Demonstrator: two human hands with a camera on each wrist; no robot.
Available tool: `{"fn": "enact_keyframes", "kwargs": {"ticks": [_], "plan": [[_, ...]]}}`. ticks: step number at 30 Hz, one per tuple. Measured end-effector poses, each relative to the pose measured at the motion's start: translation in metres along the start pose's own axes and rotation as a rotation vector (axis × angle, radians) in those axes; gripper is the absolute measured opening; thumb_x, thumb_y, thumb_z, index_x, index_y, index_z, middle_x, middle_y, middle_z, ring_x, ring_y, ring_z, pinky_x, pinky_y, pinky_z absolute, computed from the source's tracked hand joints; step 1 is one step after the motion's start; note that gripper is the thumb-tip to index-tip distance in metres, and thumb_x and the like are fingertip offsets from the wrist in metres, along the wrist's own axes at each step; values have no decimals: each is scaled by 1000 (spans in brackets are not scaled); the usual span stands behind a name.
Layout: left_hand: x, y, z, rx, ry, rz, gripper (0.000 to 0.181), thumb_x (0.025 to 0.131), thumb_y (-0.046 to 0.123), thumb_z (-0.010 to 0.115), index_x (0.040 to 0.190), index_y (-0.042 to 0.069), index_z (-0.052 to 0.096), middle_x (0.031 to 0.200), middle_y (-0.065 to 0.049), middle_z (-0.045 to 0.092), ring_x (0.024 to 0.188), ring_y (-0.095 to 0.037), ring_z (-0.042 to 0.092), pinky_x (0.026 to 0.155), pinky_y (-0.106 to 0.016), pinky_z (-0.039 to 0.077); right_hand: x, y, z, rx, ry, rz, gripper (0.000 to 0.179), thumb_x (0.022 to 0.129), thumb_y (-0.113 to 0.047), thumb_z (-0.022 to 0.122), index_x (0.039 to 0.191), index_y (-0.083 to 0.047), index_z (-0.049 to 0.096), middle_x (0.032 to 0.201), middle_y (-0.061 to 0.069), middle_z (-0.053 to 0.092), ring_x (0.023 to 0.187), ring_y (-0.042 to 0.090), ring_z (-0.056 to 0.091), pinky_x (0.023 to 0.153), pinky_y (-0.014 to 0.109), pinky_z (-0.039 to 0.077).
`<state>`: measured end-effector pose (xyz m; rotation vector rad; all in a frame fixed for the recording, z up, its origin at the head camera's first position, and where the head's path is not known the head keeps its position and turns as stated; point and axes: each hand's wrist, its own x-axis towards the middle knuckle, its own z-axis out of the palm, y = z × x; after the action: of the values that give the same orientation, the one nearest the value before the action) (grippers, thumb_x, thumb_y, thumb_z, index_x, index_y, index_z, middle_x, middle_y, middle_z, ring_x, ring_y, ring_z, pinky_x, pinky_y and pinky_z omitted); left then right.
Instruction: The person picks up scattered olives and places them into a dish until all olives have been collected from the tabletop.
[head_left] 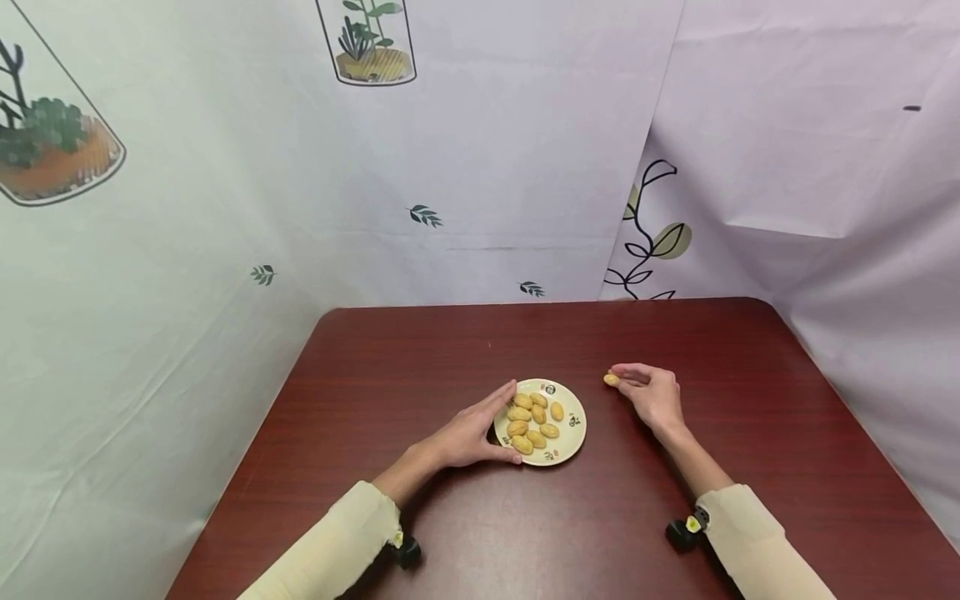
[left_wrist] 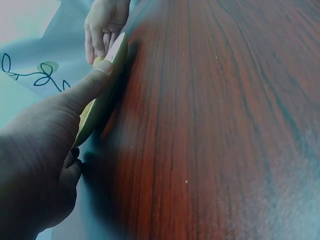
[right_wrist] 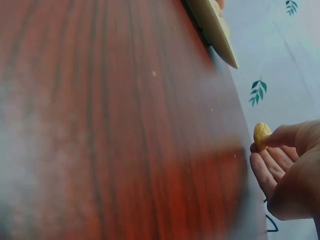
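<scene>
A small round cream plate [head_left: 573, 442] with dark printed marks along its rim stands on the table. Several yellow oval pieces [head_left: 549, 431], resembling dried fruit, lie in it, mostly toward the left. My left hand [head_left: 465, 435] holds the plate at its left side, thumb on the near rim and fingers along the far left rim. Right of the plate, my right hand [head_left: 654, 398] pinches one wrinkled yellow oval piece [right_wrist: 261, 136] between thumb and fingertips. That hand is apart from the plate, a little above the table.
The dark red wooden table [head_left: 375, 358] has rounded far corners. Behind it and at both sides hangs a pale cloth [head_left: 480, 167] printed with plants and leaves. A small black device [head_left: 682, 535] sits at the right wrist, another [head_left: 408, 552] at the left.
</scene>
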<state>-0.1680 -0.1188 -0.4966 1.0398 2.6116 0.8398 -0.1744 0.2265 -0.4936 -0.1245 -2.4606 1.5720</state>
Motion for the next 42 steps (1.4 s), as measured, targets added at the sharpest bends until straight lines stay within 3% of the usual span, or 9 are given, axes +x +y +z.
{"fn": "enact_keyframes", "kwargs": {"ticks": [11, 24, 35, 42], "plan": [[0, -1, 0, 8, 0, 5, 119, 87, 52, 87, 171, 7, 16, 178, -8, 15, 160, -19, 22, 124, -49, 31, -11, -10, 3, 75, -83, -43, 26, 93, -3, 82, 117, 6, 78, 112, 22, 78, 90, -1, 74, 77, 12, 55], [-1, 1, -1, 11, -3, 10, 119, 87, 51, 87, 171, 6, 16, 178, -9, 15, 160, -20, 22, 124, -48, 31, -30, -31, 6, 130, -189, -96, 26, 93, 0, 80, 118, 7, 76, 111, 23, 78, 104, 37, 76, 79, 14, 55], [-1, 1, -1, 9, -2, 6, 118, 87, 51, 87, 171, 6, 17, 178, -8, 15, 160, -20, 23, 124, -49, 31, -41, -35, 17, 138, -316, -128, 20, 91, 2, 81, 111, 4, 79, 106, 17, 80, 98, 25, 78, 81, 20, 58], [-1, 2, -1, 9, -8, 1, 118, 87, 52, 86, 171, 7, 16, 178, -8, 15, 160, -20, 23, 124, -49, 31, -47, -37, 21, 145, -425, -182, 21, 90, 11, 77, 110, 6, 78, 105, 19, 79, 100, 35, 77, 82, 22, 59]]}}
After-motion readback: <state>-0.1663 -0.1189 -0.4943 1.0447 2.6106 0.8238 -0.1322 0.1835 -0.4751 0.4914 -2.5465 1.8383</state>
